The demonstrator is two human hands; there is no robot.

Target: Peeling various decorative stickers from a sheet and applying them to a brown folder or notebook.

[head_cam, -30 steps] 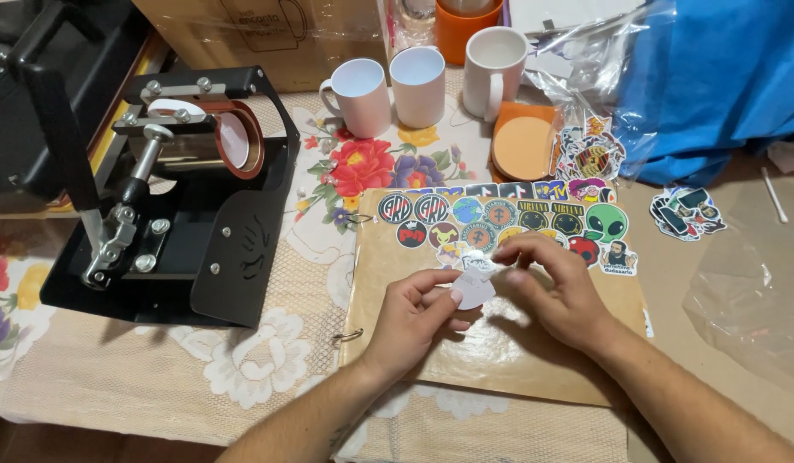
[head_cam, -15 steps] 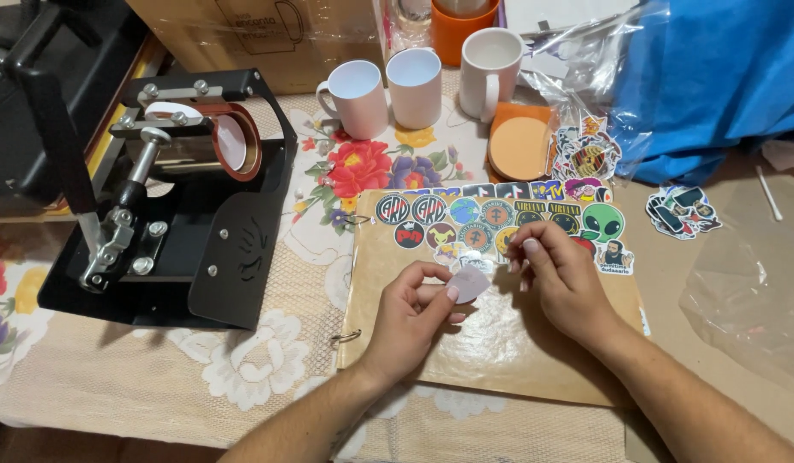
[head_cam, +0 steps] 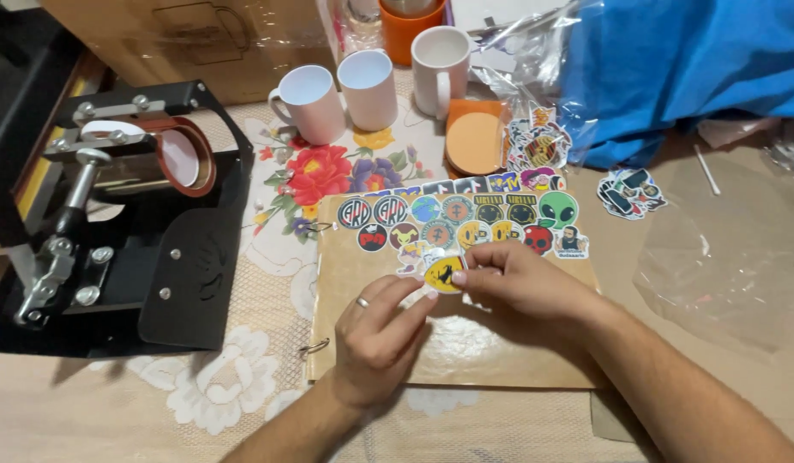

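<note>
Head view: left hand (head_cam: 375, 330) and right hand (head_cam: 521, 283) pinch a yellow sticker (head_cam: 444, 273) over the album's (head_cam: 466, 343) bare lower half.

Three white ceramic mugs (head_cam: 369, 93) stand near a black mug press (head_cam: 123, 214); a stack of round orange coasters (head_cam: 474, 141) lies beside crumpled blue cloth (head_cam: 671, 69).

The right hand (head_cam: 521, 279) covers the yellow sticker's (head_cam: 444, 273) right edge. Beyond it, the orange cup (head_cam: 406, 30) is cropped at the top; small sticker designs (head_cam: 466, 219) stay unreadable.
</note>
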